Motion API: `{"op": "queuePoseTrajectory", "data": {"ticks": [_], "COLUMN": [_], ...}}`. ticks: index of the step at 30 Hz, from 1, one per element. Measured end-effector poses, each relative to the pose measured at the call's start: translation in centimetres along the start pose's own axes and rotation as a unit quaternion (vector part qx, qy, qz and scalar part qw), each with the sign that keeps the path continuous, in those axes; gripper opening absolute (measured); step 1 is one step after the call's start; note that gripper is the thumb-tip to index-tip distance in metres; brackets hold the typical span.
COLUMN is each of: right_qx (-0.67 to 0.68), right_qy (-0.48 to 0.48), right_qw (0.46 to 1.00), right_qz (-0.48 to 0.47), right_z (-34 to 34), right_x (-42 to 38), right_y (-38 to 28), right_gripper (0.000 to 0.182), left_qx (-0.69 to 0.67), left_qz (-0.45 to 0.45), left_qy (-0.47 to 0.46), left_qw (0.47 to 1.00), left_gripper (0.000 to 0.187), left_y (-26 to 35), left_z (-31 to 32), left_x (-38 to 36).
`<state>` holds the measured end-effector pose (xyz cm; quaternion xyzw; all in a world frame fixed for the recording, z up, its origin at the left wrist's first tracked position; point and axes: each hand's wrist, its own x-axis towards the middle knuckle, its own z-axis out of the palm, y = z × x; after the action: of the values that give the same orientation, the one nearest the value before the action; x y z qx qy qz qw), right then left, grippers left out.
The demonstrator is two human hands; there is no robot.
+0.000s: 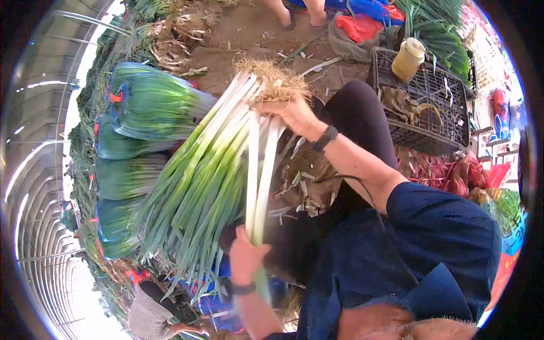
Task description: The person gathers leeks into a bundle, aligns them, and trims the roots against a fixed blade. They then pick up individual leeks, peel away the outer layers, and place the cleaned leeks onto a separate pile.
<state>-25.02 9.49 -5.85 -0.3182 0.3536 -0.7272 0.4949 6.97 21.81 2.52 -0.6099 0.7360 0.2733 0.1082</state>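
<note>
A big bundle of long green onions point(198, 153) slants across the middle, its shaggy roots point(272, 79) at the top and its green leaves fanning to the lower left. My right hand point(289, 113) is closed around the white stems just below the roots. Two thick white green onion stalks point(260, 175) stand apart from the bundle's right side, running down between my hands. Lower down, my left hand point(248, 258) is wrapped around these stalks, slightly blurred, with their green leaves trailing below it.
Tied bundles of green onions point(153, 102) are stacked at left. A black plastic crate point(419, 133) at right carries a cloudy jar point(408, 59) and a brown cloth point(402, 105). Another person's feet point(300, 14) show at the top; someone in grey point(150, 314) bends at lower left.
</note>
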Motion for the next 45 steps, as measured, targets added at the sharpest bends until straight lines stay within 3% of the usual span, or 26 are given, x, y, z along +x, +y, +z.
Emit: {"op": "queuePoseTrajectory", "data": {"ticks": [2,3,4,5,6,7,9,10,11,13,15,17,18,23,25,26,30,31,33,34,35,37,38,39,41,45], "right_qx": [-0.132,-0.135,-0.241,-0.342,-0.332,-0.331,-0.528,-0.573,-0.573,-0.675,-0.663,-0.678,-0.661,-0.673,-0.639,-0.629,-0.617,-0.618,-0.709,-0.665,-0.666,-0.746,-0.676,-0.679,-0.733,-0.664], "right_qy": [0.051,0.054,0.094,0.133,0.158,0.160,0.186,0.154,0.157,0.138,0.105,0.098,0.079,0.136,0.137,0.075,0.088,0.082,-0.012,0.059,0.054,-0.007,0.058,0.059,0.042,0.094], "right_qw": [0.990,0.989,0.966,0.930,0.926,0.926,0.822,0.805,0.804,0.725,0.739,0.727,0.738,0.722,0.750,0.737,0.741,0.740,0.695,0.730,0.729,0.653,0.713,0.711,0.675,0.723], "right_qz": [0.020,0.021,0.003,-0.015,-0.080,-0.080,-0.101,-0.009,-0.006,-0.006,0.065,0.056,0.110,0.086,0.102,0.237,0.249,0.252,0.118,0.147,0.148,0.133,0.175,0.173,0.076,0.165], "right_z": [-2.2,-3.3,-4.5,-5.0,-4.6,-4.8,-5.7,-5.8,-6.5,-6.9,-7.5,-7.8,-7.6,-5.6,-5.8,-6.0,-6.4,-7.1,-8.7,-7.2,-8.4,-11.1,-8.5,-9.0,-10.3,-7.1], "right_x": [1.8,3.6,5.8,7.7,9.5,11.4,14.9,16.2,17.4,18.3,18.9,19.0,19.7,20.9,21.2,22.4,22.6,21.9,21.3,20.8,22.4,25.1,23.7,23.6,23.3,23.0], "right_y": [0.2,1.4,3.1,4.1,4.2,4.9,7.2,7.9,9.3,11.8,12.8,12.7,12.1,13.1,13.7,13.1,13.5,14.0,15.0,13.6,15.5,19.5,16.2,16.6,18.4,14.8], "right_gripper": [0.020,0.020,0.021,0.022,0.033,0.033,0.024,0.027,0.027,0.034,0.038,0.037,0.044,0.056,0.056,0.055,0.055,0.055,0.058,0.057,0.057,0.053,0.050,0.050,0.051,0.057], "left_qx": [0.059,0.083,0.096,0.109,0.130,0.153,0.165,0.176,0.177,0.314,0.295,0.333,0.320,0.352,0.374,0.344,0.217,0.244,0.270,0.281,0.291,0.292,0.303,0.312,0.304,0.287], "left_qz": [0.020,0.044,0.003,0.029,0.072,0.114,0.144,0.173,0.175,0.173,0.139,0.201,0.197,0.207,0.230,0.222,0.176,0.180,0.180,0.174,0.168,0.192,0.193,0.194,0.199,0.202], "left_qy": [0.013,0.037,0.017,0.032,0.053,0.074,0.078,0.083,0.080,0.110,0.098,0.203,0.182,0.106,0.106,0.077,0.061,0.103,0.147,0.138,0.130,0.118,0.121,0.126,0.137,0.135], "left_qw": [0.998,0.995,0.995,0.993,0.987,0.979,0.973,0.965,0.965,0.927,0.940,0.898,0.909,0.907,0.892,0.909,0.958,0.947,0.935,0.934,0.933,0.930,0.926,0.922,0.922,0.927], "left_gripper": [0.077,0.078,0.081,0.082,0.080,0.078,0.073,0.068,0.068,0.065,0.063,0.066,0.071,0.073,0.077,0.084,0.088,0.089,0.090,0.092,0.093,0.090,0.089,0.087,0.086,0.085], "left_y": [0.4,0.8,2.5,2.7,2.7,2.6,1.2,0.6,0.2,0.0,-0.5,-0.5,-1.0,-0.6,-0.5,-1.3,-2.8,-2.9,-3.1,-3.2,-3.2,-3.9,-3.8,-3.7,-3.6,-3.7], "left_z": [-2.6,-3.9,-5.9,-7.3,-8.5,-9.3,-9.5,-9.1,-8.4,-7.0,-6.2,-6.4,-6.3,-9.1,-10.2,-10.0,-9.0,-7.5,-6.8,-6.9,-6.9,-7.6,-7.8,-7.9,-7.9,-7.9], "left_x": [2.3,3.7,5.2,7.1,9.4,11.9,17.5,20.3,22.7,25.8,26.6,26.2,26.9,28.9,29.5,30.1,30.9,30.8,31.2,31.5,31.7,32.7,33.0,33.3,34.1,33.3]}}
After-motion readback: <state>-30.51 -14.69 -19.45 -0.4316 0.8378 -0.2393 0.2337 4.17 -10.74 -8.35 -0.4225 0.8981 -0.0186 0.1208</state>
